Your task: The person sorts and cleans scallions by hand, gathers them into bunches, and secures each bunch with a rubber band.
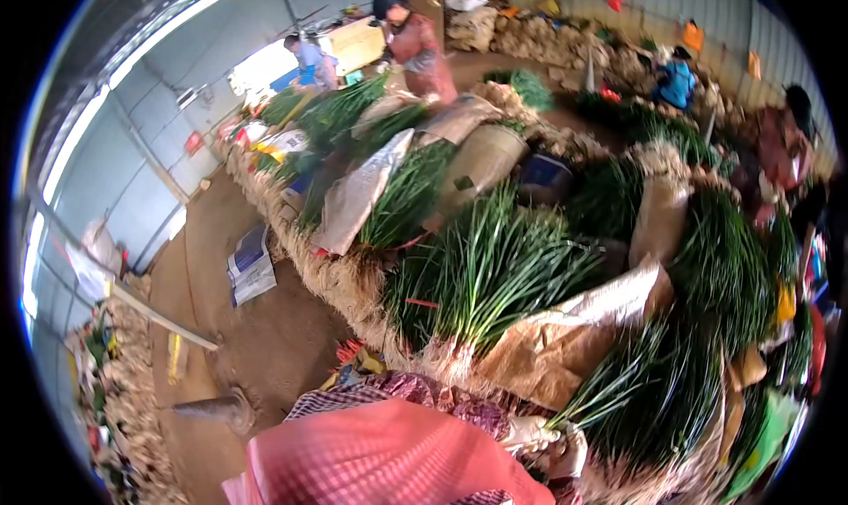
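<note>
My left hand (527, 432), in a pale glove, is closed around the lower ends of a few green onions (611, 388), whose leaves fan out up and to the right. Close beside it, my right hand (570, 455), also gloved, is curled at the same stalk ends; exactly what lies between its fingers is partly hidden. Just beyond the hands spreads a thick pile of green onions (676, 399). A brown woven sack (548, 350) lies to the left of that pile. Further left rests a large bunch of green onions (495, 275) with pale roots facing me.
Pink checked cloth (371, 456) covers my front. A person in a reddish top (424, 59) stands at the far side, and a person in blue (676, 85) sits at back right. On the floor lie a printed sack (252, 266) and a grey cone (216, 410).
</note>
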`<state>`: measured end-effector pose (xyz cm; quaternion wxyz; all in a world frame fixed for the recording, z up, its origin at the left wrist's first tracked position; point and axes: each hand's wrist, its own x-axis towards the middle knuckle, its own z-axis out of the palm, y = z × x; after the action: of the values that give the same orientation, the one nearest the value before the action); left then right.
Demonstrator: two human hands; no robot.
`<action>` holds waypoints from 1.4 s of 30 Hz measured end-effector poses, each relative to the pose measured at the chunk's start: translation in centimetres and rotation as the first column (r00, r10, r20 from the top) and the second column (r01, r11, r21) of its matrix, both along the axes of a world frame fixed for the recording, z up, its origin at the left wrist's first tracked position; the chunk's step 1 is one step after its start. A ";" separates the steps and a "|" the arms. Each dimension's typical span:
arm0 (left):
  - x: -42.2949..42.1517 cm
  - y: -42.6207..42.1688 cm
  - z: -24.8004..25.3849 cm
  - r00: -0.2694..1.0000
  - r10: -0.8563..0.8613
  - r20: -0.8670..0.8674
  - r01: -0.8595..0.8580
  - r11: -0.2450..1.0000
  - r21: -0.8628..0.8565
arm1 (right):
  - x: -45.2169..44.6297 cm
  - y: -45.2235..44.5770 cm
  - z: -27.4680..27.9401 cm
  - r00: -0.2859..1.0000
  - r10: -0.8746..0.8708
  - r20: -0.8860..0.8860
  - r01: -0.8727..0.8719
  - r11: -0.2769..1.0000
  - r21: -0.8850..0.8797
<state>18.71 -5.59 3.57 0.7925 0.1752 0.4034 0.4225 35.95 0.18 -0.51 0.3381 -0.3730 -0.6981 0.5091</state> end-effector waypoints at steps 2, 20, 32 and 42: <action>-0.3 0.0 0.1 1.000 0.009 0.018 -0.009 1.000 0.009 | -0.1 0.0 1.3 0.991 0.067 -0.117 -0.096 0.960 -0.263; -0.6 -0.6 1.2 0.992 0.045 0.114 -0.050 0.998 0.041 | -1.4 2.0 -5.3 0.838 -0.462 0.289 0.511 0.851 -0.122; -1.4 -1.9 2.1 0.952 0.175 0.251 -0.156 0.983 -0.093 | 14.1 -7.3 -12.0 0.486 -0.102 0.868 0.188 0.982 0.010; -1.5 -0.5 -2.3 0.920 0.202 0.337 -0.046 0.908 -0.417 | 13.1 -2.9 -1.7 0.498 -0.256 0.828 0.196 0.964 0.180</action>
<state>17.20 -6.10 1.23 0.8443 -0.1005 0.3341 0.4067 49.03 -2.75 -2.19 0.0329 -0.6497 -0.7343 0.1940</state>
